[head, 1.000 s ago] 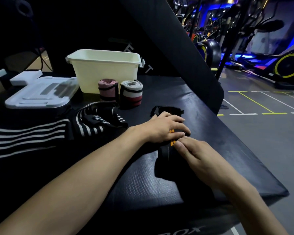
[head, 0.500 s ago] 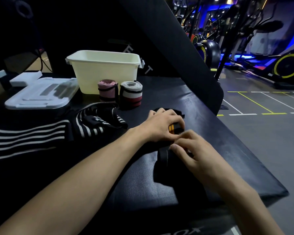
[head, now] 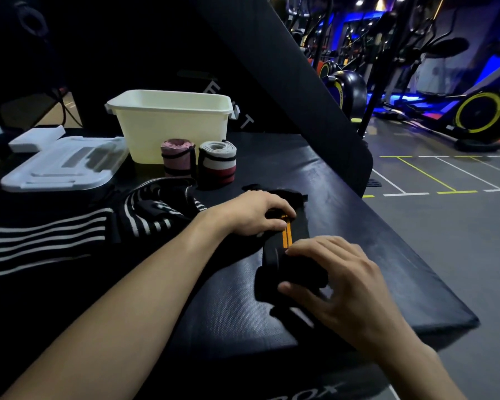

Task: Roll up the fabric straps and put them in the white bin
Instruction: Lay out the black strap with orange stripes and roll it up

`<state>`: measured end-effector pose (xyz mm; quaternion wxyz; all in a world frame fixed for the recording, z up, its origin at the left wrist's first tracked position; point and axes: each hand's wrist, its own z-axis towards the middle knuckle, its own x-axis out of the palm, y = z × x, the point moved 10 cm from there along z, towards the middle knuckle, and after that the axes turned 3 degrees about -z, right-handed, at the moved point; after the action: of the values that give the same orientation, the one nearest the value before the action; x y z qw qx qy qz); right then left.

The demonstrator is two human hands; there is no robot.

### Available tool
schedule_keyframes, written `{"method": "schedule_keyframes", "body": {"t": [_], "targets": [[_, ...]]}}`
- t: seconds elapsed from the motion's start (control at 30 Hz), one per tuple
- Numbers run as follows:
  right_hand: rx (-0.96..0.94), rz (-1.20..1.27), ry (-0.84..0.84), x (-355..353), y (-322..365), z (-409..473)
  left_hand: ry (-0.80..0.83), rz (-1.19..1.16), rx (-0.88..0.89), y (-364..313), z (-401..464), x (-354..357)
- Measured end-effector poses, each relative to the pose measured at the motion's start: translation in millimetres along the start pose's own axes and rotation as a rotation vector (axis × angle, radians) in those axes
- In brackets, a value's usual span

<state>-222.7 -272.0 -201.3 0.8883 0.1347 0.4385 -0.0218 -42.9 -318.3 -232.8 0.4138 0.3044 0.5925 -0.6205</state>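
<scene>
Checker: strap location?

Tagger: black strap (head: pixel 287 238) with orange stripes, stretched flat on padded bench (head: pixel 358 226), well short of white bin (head: pixel 173 131) at far end. Near end already wound into fat roll, far end loose past left hand (head: pixel 251 215)

Checker: grips?

Tagger: right hand (head: pixel 338 281) wrapped round the roll, thumb underneath, fingers over top, closed on it. Probably to keep turns tight and drive roll forward. Left hand laid over flat part, fingers curled down onto it. Pinching or only pressing, cannot tell. Likely pinning the tail straight so no skew while winding

Checker: other straps?

Tagger: pink roll (head: pixel 177 157) and grey-and-red roll (head: pixel 217 163) standing upright, side by side, just in front of bin, not inside. Black-and-white striped straps (head: pixel 145 217) unrolled in a heap left of the hands. Bin lid (head: pixel 61 168) off, lying flat left of bin, so bin open for drop-in

Checker: stage?

Tagger: mid-roll on third strap, judging by layout. Nothing visibly binned, bin interior hidden from this angle though. Risk: roll loosening if right grip slackens
</scene>
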Motion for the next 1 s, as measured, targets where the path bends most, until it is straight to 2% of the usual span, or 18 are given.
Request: {"method": "schedule_keyframes", "body": {"t": [0.1, 0.23, 0.43, 0.53, 0.77, 1.0], "targets": [[0.029, 0.0, 0.108, 10.1, -11.4, -1.0, 0.001, 0.075, -0.021, 0.6, 2.0, 3.8], [0.047, 0.003, 0.154, 15.5, -17.6, 6.2, 0.046, 0.02, -0.085, 6.0, -1.6, 9.4], [0.031, 0.055, 0.231, 12.2, -15.6, 10.4, 0.003, 0.102, -0.068, 4.1, -4.5, 0.7], [-0.005, 0.091, 0.334, 12.9, -0.5, 4.9, -0.026, 0.144, -0.013, -2.0, -3.0, -2.5], [0.05, 0.127, 0.444, 17.2, 5.7, 7.6, -0.083, 0.076, 0.048, -7.9, 0.9, -7.1], [0.205, -0.015, 0.483, 34.8, -9.6, 19.3, -0.061, -0.063, 0.006, 3.6, -0.1, -6.6]]}}
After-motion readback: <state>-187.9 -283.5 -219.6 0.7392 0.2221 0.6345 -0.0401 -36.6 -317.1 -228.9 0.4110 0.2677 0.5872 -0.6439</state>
